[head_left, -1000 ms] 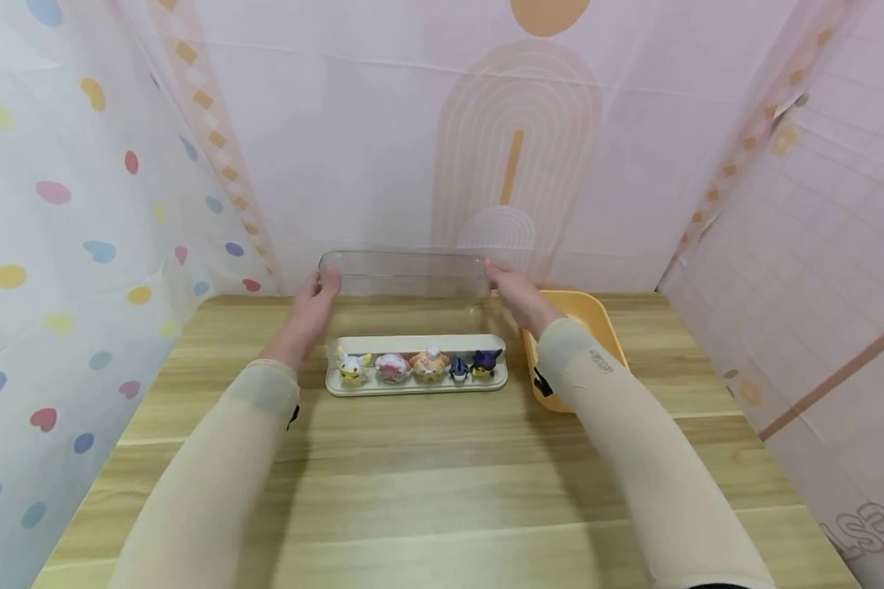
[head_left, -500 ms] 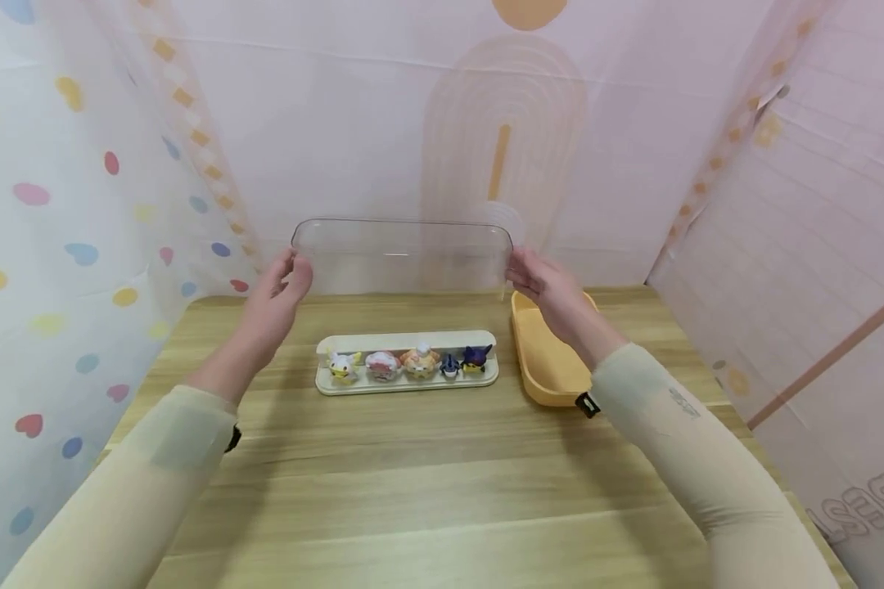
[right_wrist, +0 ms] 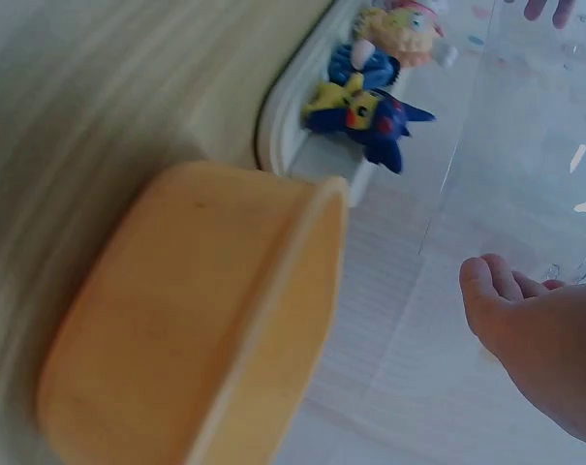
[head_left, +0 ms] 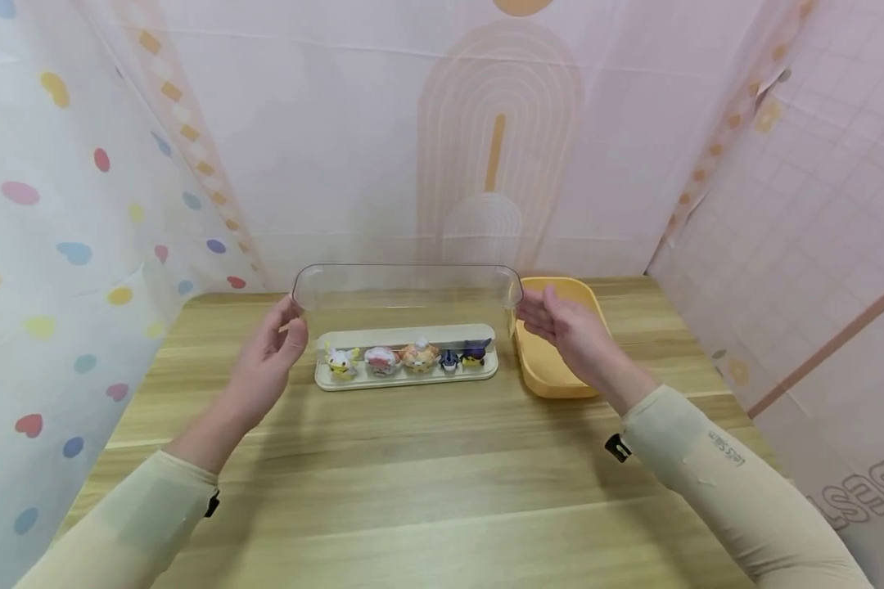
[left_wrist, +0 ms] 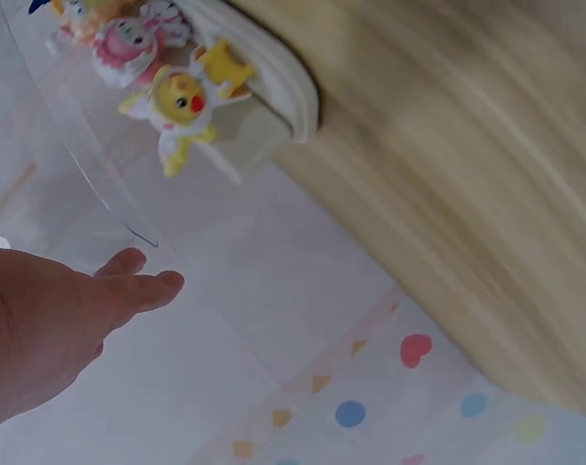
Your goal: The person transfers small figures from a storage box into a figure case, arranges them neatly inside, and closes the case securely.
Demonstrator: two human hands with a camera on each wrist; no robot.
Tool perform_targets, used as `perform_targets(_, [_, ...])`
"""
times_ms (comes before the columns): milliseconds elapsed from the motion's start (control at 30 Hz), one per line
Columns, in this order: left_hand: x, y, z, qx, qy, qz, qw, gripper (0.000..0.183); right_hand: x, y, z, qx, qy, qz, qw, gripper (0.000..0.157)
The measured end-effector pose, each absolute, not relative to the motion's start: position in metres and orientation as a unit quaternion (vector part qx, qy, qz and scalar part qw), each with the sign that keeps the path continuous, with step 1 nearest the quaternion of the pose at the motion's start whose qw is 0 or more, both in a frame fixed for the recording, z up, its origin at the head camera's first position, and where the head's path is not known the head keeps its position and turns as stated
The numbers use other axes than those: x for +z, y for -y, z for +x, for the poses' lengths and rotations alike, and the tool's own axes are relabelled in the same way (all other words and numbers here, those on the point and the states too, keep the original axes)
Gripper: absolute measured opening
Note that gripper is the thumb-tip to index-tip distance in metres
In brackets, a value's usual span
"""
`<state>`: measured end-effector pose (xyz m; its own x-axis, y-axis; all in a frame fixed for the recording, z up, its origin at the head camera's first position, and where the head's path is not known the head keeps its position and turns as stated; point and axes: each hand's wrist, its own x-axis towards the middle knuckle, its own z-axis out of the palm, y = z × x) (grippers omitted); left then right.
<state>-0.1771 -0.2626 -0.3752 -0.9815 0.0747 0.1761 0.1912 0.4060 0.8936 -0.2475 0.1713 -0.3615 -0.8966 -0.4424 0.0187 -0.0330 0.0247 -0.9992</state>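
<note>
Between my two hands a clear plastic cover [head_left: 408,286] is held up over the back of a long white tray [head_left: 405,384]. Straight fingers of my left hand [head_left: 261,364] press its left end. Those of my right hand [head_left: 582,343] press the right end. In the tray stands a row of small toy figures: a yellow-and-white one [head_left: 341,362], a pink one [head_left: 381,361], an orange one [head_left: 419,357], a small blue one [head_left: 449,361] and a dark purple one [head_left: 475,352]. The left wrist view shows the extended left hand [left_wrist: 50,325] beside the cover's edge.
A yellow plastic tub [head_left: 560,388] stands right of the tray, beneath my right hand. The wooden table [head_left: 412,491] ends at a patterned curtain [head_left: 339,164] at the back, with more curtain on both sides.
The cover rose and came nearer, then lowered toward the tray, both hands moving with it. My right hand now shows more of its palm. Tray and figures stay in place.
</note>
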Motion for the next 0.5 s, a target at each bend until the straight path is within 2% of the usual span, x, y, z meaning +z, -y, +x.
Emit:
perform_targets(200, [-0.389, 0.263, -0.174, -0.539, 0.833, -0.088, 0.083, 0.059, -0.372, -0.169, -0.246, -0.682, -0.695, -0.160, 0.162, 0.074])
perform_targets(500, [-0.399, 0.268, -0.175, -0.549, 0.826, -0.095, 0.082, 0.059, -0.383, -0.164, -0.247, -0.675, -0.698, -0.167, 0.169, 0.085])
